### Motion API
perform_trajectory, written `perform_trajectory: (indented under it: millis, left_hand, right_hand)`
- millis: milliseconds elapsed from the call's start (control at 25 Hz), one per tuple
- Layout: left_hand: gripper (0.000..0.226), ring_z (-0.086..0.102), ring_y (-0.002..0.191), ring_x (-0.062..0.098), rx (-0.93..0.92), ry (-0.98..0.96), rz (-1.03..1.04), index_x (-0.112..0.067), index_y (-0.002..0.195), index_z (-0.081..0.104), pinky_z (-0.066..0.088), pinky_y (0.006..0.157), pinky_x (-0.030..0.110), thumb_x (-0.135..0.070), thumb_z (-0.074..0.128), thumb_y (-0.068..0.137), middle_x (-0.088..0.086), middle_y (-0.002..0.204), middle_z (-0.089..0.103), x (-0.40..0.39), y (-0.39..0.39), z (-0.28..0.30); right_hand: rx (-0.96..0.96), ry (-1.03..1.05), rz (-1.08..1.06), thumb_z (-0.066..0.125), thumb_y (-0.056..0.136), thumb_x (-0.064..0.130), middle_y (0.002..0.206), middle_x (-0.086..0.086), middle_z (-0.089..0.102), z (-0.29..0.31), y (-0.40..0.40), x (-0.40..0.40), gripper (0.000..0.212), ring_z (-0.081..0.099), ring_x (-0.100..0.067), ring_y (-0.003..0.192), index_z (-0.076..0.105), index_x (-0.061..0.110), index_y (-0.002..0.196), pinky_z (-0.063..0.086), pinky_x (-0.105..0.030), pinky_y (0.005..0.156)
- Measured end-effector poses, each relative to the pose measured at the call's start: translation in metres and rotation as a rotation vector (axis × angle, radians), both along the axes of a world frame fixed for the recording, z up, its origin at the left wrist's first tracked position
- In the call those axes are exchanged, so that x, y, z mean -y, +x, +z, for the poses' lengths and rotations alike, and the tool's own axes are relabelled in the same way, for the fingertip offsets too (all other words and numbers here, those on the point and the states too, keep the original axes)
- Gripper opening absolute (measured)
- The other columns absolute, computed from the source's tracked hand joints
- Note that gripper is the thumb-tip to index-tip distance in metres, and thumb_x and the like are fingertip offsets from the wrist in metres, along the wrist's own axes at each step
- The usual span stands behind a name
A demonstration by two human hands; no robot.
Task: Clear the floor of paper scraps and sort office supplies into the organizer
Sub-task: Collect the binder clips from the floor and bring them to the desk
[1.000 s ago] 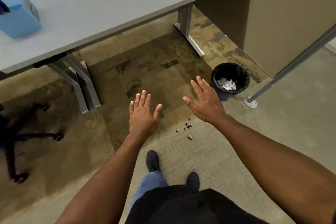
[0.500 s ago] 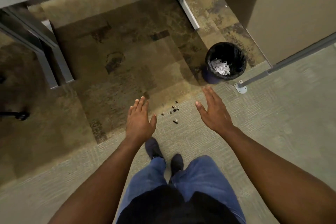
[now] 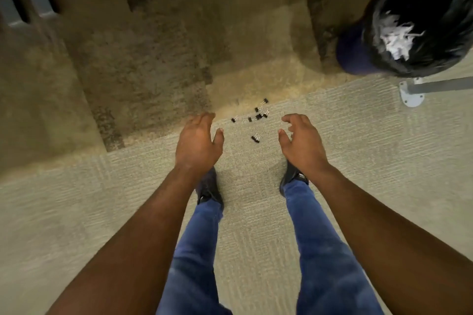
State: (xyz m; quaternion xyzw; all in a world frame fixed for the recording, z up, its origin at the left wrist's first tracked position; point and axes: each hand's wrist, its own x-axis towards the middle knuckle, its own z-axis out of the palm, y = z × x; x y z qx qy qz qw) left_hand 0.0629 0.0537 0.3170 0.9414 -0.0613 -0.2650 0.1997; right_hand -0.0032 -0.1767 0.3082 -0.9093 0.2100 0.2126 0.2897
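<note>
Binder clips (image 3: 256,116): small black cluster lying on the carpet (image 3: 358,148), left of and nearer than the bin (image 3: 419,18) holding paper scraps (image 3: 395,38). Left hand (image 3: 198,142) and right hand (image 3: 302,142) are hovering either side, fingers loose, holding nothing. No legible writing.

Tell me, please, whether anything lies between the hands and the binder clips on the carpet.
Nothing visible does. The binder clips lie on bare carpet between the left hand and right hand, neither touching them.
</note>
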Motion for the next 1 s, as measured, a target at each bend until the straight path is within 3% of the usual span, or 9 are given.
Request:
perform_trajectory:
  millis: [120, 280, 360, 520, 680, 840, 1000]
  left_hand:
    - [0.040, 0.054, 0.121, 0.028, -0.087, 0.013, 0.058, -0.010, 0.131, 0.056, 0.042, 0.100, 0.035, -0.027, 0.054, 0.094, 0.010, 0.132, 0.060, 0.012, -0.015, -0.109]
    - [0.040, 0.057, 0.116, 0.030, -0.123, 0.023, 0.021, -0.010, 0.130, 0.057, 0.044, 0.098, 0.036, -0.021, 0.057, 0.092, 0.014, 0.128, 0.061, 0.027, -0.027, -0.218]
    - [0.046, 0.053, 0.117, 0.031, -0.111, 0.048, 0.003, -0.012, 0.135, 0.051, 0.046, 0.095, 0.038, -0.021, 0.059, 0.091, 0.015, 0.131, 0.053, 0.039, -0.032, -0.281]
    - [0.050, 0.041, 0.126, 0.030, -0.096, 0.096, -0.073, -0.018, 0.137, 0.044, 0.047, 0.094, 0.038, -0.015, 0.060, 0.090, 0.015, 0.144, 0.033, 0.058, -0.034, -0.357]
    - [0.030, 0.044, 0.112, 0.029, -0.014, 0.127, -0.087, -0.008, 0.119, 0.056, 0.051, 0.088, 0.037, -0.001, 0.055, 0.089, 0.016, 0.126, 0.043, 0.066, -0.023, -0.387]
    - [0.014, 0.051, 0.098, 0.026, -0.002, 0.089, -0.093, -0.003, 0.102, 0.061, 0.051, 0.079, 0.033, 0.000, 0.052, 0.092, 0.016, 0.113, 0.050, 0.064, -0.018, -0.396]
    - [0.027, 0.054, 0.084, 0.022, -0.064, 0.085, -0.065, -0.010, 0.113, 0.058, 0.047, 0.065, 0.030, -0.012, 0.059, 0.086, 0.013, 0.108, 0.054, 0.064, -0.019, -0.396]
  right_hand:
    - [-0.184, -0.027, 0.203, 0.056, 0.092, 0.021, 0.119, -0.006, 0.059, -0.112, -0.017, 0.014, 0.027, 0.064, -0.026, 0.095, 0.056, 0.018, 0.118, 0.051, -0.043, 0.086]
    - [-0.335, -0.037, 0.553, 0.052, 0.092, 0.009, 0.117, -0.009, 0.056, -0.220, -0.045, 0.019, 0.031, 0.061, -0.030, 0.100, 0.051, 0.014, 0.122, 0.053, -0.041, 0.077]
    - [-0.332, -0.039, 0.604, 0.051, 0.093, 0.010, 0.115, -0.011, 0.055, -0.280, -0.052, 0.020, 0.029, 0.060, -0.032, 0.100, 0.050, 0.013, 0.122, 0.052, -0.041, 0.077]
    - [-0.260, -0.004, 0.484, 0.054, 0.095, 0.021, 0.113, -0.012, 0.055, -0.348, -0.048, 0.007, 0.030, 0.059, -0.030, 0.094, 0.045, 0.012, 0.121, 0.047, -0.035, 0.069]
    - [-0.189, -0.065, 0.577, 0.057, 0.095, 0.021, 0.118, -0.011, 0.049, -0.375, -0.054, -0.014, 0.035, 0.057, -0.022, 0.089, 0.042, 0.015, 0.126, 0.047, -0.031, 0.056]
    - [-0.177, -0.064, 0.505, 0.060, 0.093, 0.012, 0.119, -0.011, 0.044, -0.384, -0.059, -0.012, 0.036, 0.053, -0.018, 0.087, 0.043, 0.014, 0.124, 0.055, -0.030, 0.062]
    - [-0.168, -0.095, 0.572, 0.061, 0.091, 0.011, 0.114, -0.012, 0.050, -0.387, -0.060, -0.011, 0.037, 0.056, -0.018, 0.083, 0.043, 0.012, 0.124, 0.052, -0.027, 0.057]
